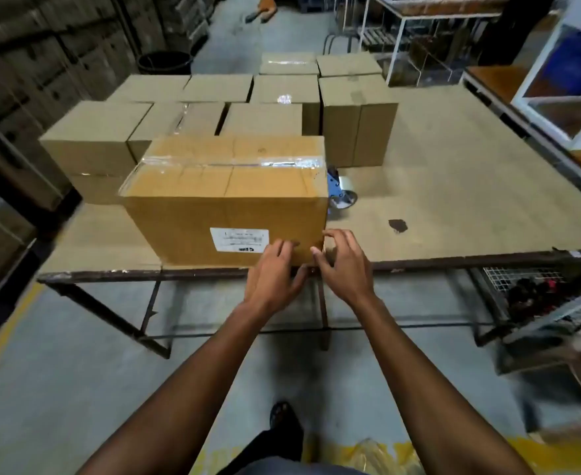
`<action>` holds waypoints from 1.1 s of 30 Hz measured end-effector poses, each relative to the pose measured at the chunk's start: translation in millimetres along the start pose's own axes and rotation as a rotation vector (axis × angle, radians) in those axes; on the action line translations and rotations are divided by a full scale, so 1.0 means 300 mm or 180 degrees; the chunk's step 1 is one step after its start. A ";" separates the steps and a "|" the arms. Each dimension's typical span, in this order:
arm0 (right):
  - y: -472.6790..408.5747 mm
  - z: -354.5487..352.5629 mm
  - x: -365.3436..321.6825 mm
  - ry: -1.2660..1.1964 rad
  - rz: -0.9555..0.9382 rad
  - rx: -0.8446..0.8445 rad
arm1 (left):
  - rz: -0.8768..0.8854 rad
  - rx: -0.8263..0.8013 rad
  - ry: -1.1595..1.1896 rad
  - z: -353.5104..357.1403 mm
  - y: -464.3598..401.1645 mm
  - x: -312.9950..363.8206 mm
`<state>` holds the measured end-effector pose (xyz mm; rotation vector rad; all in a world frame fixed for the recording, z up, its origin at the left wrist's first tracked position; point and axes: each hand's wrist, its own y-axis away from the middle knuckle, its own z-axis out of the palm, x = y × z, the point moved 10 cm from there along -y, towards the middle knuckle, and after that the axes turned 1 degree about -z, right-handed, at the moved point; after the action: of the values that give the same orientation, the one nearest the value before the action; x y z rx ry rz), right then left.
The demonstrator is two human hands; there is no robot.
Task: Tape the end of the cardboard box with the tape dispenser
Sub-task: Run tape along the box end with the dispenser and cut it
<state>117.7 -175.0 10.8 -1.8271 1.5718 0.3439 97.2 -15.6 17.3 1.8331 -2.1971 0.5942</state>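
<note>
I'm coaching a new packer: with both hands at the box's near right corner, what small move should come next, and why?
Probably reach the right hand behind the box for the tape dispenser: neither it nor the left hand holds anything, and taping needs the dispenser.

— How are your arms placed?
— Both are stretched forward, nearly straight, and the wrists are close together.
— And the hands?
— My left hand [275,277] is palm down, fingers spread. My right hand [345,265] has curled fingers, thumb pointing inward. Neither holds anything.
</note>
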 end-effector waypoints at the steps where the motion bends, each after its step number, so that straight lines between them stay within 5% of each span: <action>1: -0.041 -0.024 -0.005 -0.0054 -0.0029 0.0184 | 0.0138 0.0127 0.0044 -0.024 -0.042 0.018; 5: -0.229 -0.099 -0.015 -0.0131 0.0030 0.0533 | 0.0309 0.0365 0.0110 -0.117 -0.246 0.066; 12: -0.485 -0.113 0.013 0.0198 -0.0031 0.0364 | 0.0403 0.0643 0.0013 -0.206 -0.540 0.071; 19: -0.666 0.012 0.153 0.0305 0.0353 -0.0693 | 0.0317 -0.0020 -0.0272 -0.112 -0.742 0.031; 33: -0.850 0.157 0.348 0.0079 -0.0162 -0.2027 | -0.0398 -0.0624 -0.0681 0.074 -0.954 0.008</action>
<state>393.7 -217.1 -3.3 -2.3399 1.5340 0.8791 378.1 -67.7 45.7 1.9876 -2.1572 0.1575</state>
